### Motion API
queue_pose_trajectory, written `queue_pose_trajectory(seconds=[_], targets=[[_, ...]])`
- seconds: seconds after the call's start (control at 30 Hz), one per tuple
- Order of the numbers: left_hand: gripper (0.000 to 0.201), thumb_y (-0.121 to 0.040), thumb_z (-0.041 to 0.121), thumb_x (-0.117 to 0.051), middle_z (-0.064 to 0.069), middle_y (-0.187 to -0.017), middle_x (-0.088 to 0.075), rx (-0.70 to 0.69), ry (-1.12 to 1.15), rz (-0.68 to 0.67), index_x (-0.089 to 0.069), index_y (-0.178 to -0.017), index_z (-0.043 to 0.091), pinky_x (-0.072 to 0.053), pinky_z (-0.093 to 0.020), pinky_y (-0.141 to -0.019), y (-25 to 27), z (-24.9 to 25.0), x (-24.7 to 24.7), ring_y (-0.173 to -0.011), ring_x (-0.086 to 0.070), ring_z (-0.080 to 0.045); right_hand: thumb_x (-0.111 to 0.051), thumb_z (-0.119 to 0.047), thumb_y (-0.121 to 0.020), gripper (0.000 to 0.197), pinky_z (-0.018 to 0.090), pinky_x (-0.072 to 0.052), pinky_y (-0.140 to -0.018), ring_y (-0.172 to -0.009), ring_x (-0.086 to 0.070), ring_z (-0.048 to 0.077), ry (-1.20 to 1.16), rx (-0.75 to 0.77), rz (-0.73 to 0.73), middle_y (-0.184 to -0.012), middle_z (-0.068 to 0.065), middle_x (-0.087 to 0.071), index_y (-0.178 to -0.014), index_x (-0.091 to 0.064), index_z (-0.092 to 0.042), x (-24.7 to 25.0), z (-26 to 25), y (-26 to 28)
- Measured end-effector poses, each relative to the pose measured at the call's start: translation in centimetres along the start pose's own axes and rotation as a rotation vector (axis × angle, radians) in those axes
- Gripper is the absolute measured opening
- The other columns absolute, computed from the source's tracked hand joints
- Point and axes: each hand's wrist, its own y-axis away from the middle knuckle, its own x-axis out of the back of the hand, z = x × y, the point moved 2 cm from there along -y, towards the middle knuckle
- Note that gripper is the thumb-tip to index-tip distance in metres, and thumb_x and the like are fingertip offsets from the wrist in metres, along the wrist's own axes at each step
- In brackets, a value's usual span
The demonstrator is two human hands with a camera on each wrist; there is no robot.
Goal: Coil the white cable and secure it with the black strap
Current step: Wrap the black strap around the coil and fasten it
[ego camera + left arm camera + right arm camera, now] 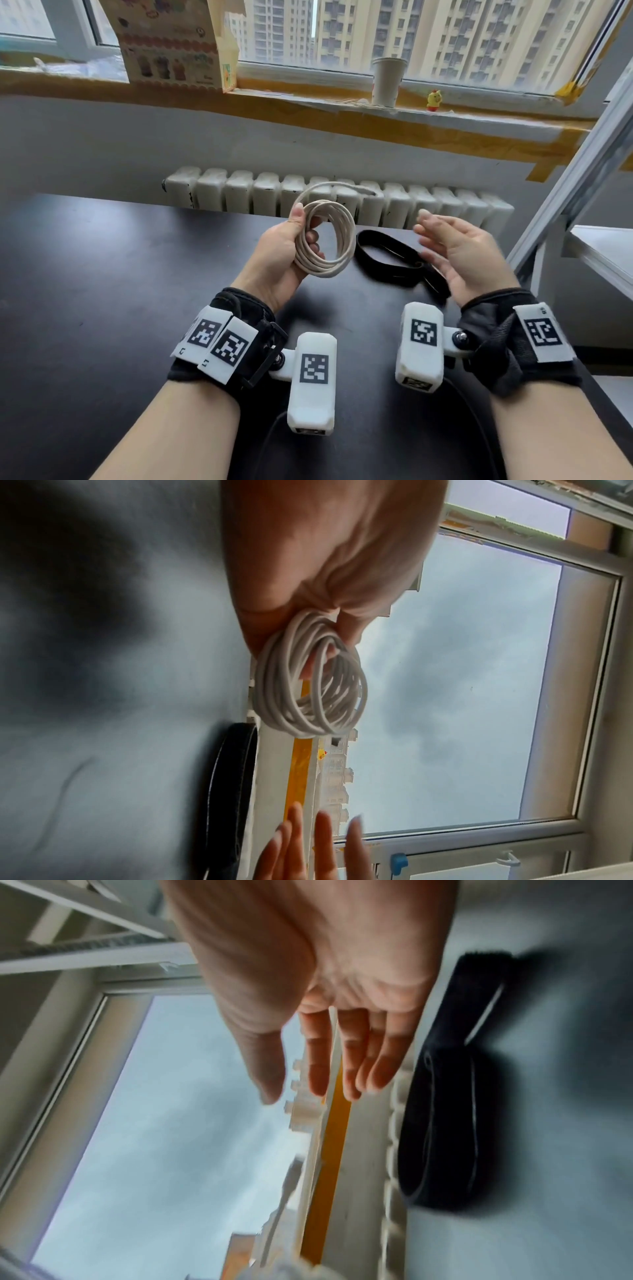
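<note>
The left hand point(281, 253) grips a white cable point(329, 240), thumb on the far side and fingers curled through the middle of the coil. The cable is smooth and round, wound into several loose rings held upright above the table, with one wider loop rising toward the far side. From the left wrist view the rings point(310, 677) bunch against the palm and fan out below it.

The right hand point(459, 253) holds nothing; its fingers point(352, 1053) are straight and slightly spread, palm turned toward the coil. It hovers over the near end of a black strap point(387, 257), a flat fabric band with a fuzzy surface, lying in a long oval loop on the dark matte table point(102, 291), right of the coil.

Both wrists wear black bands carrying white blocks printed with square black-and-white code markers; no words on them can be read.

On the far windowsill stand a white paper cup point(387, 80), a small yellow figurine point(434, 100), and a printed cardboard box point(171, 44) whose lettering is too small to read. A ribbed white radiator point(342, 198) sits below the sill.
</note>
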Motion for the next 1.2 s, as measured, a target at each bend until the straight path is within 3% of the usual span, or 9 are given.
queue_pose_trajectory(seconds=[0.1,0.27,0.37,0.47,0.6,0.8,1.0,1.1,1.2], targets=[[0.035,-0.099,0.032,-0.038,0.005,-0.053,-0.049,-0.001,0.021,0.009,-0.061,-0.092,0.008,-0.041,-0.019,-0.053,-0.2,-0.1,0.1,-0.051,-0.039,-0.009,-0.069,-0.014,-0.079,0.01,0.02,-0.04,-0.071,-0.068,-0.049,0.003,0.162,0.044,0.129,-0.071,-0.007,-0.06,-0.072,-0.065,-0.021,1.5,0.5,-0.6],[0.041,-0.1,0.035,-0.035,0.003,-0.057,-0.043,0.015,-0.044,-0.023,-0.062,-0.089,0.006,-0.041,-0.019,-0.052,0.0,-0.2,0.0,-0.046,-0.04,-0.008,-0.062,0.003,-0.078,0.017,0.004,-0.036,-0.042,-0.061,-0.047,0.007,0.31,-0.027,0.033,-0.068,-0.001,-0.059,-0.076,-0.067,-0.014,1.1,1.3,-0.4],[0.041,-0.1,0.035,-0.035,0.004,-0.054,-0.044,0.039,-0.124,-0.104,-0.061,-0.088,0.004,-0.042,-0.019,-0.048,0.3,-0.2,-0.5,-0.044,-0.04,-0.008,-0.062,0.004,-0.077,0.023,0.004,-0.037,-0.046,-0.059,-0.048,0.003,0.321,0.054,0.097,-0.067,-0.003,-0.06,-0.072,-0.066,-0.019,1.1,0.9,-0.4],[0.04,-0.099,0.034,-0.035,0.003,-0.055,-0.044,0.065,-0.232,-0.207,-0.06,-0.09,0.003,-0.043,-0.021,-0.048,0.7,-0.4,-0.9,-0.047,-0.04,-0.009,-0.062,0.0,-0.079,0.024,0.012,-0.045,-0.058,-0.062,-0.054,0.002,0.214,0.2,0.124,-0.077,-0.005,-0.065,-0.078,-0.068,-0.022,0.6,-0.5,0.0],[0.04,-0.099,0.034,-0.035,0.001,-0.059,-0.043,0.109,-0.345,-0.332,-0.063,-0.092,0.005,-0.042,-0.021,-0.05,1.3,-0.7,-1.2,-0.049,-0.04,-0.011,-0.06,-0.005,-0.084,0.029,0.015,-0.042,-0.045,-0.058,-0.054,0.006,0.097,0.251,-0.024,-0.098,-0.005,-0.066,-0.101,-0.066,-0.027,-0.7,-1.1,0.5],[0.038,-0.099,0.033,-0.036,-0.001,-0.063,-0.044,0.047,-0.275,-0.237,-0.06,-0.088,0.006,-0.042,-0.021,-0.05,1.1,-0.3,-1.3,-0.05,-0.04,-0.01,-0.062,-0.004,-0.084,0.013,0.011,-0.027,-0.032,-0.031,-0.036,0.001,0.283,0.111,-0.172,-0.074,0.011,-0.067,-0.094,-0.071,-0.001,-1.8,-0.1,1.1],[0.036,-0.099,0.035,-0.037,-0.008,-0.088,-0.063,0.014,-0.186,-0.118,-0.061,-0.098,0.008,-0.045,-0.02,-0.05,0.6,-0.2,-0.7,-0.052,-0.053,-0.007,-0.068,-0.005,-0.079,0.006,0.01,-0.029,-0.035,-0.036,-0.04,0.001,0.302,0.044,-0.328,-0.047,-0.002,-0.061,-0.08,-0.072,-0.001,-2.9,-0.2,2.4],[0.038,-0.099,0.035,-0.037,-0.014,-0.103,-0.067,0.024,-0.197,-0.128,-0.063,-0.107,0.009,-0.046,-0.022,-0.054,0.6,-0.3,-0.8,-0.055,-0.058,-0.009,-0.07,-0.001,-0.075,0.005,0.014,-0.04,-0.041,-0.044,-0.052,0.008,0.288,0.04,-0.318,-0.051,0.005,-0.062,-0.071,-0.072,-0.004,-3.0,-0.2,2.5],[0.041,-0.099,0.035,-0.036,-0.015,-0.103,-0.067,0.018,-0.17,-0.115,-0.06,-0.113,0.005,-0.045,-0.021,-0.053,0.5,-0.3,-0.8,-0.053,-0.056,-0.009,-0.067,0.008,-0.074,0.019,0.021,-0.055,-0.057,-0.051,-0.063,0.011,0.243,0.002,-0.325,-0.055,0.004,-0.068,-0.066,-0.071,-0.009,-3.3,0.2,2.5]])
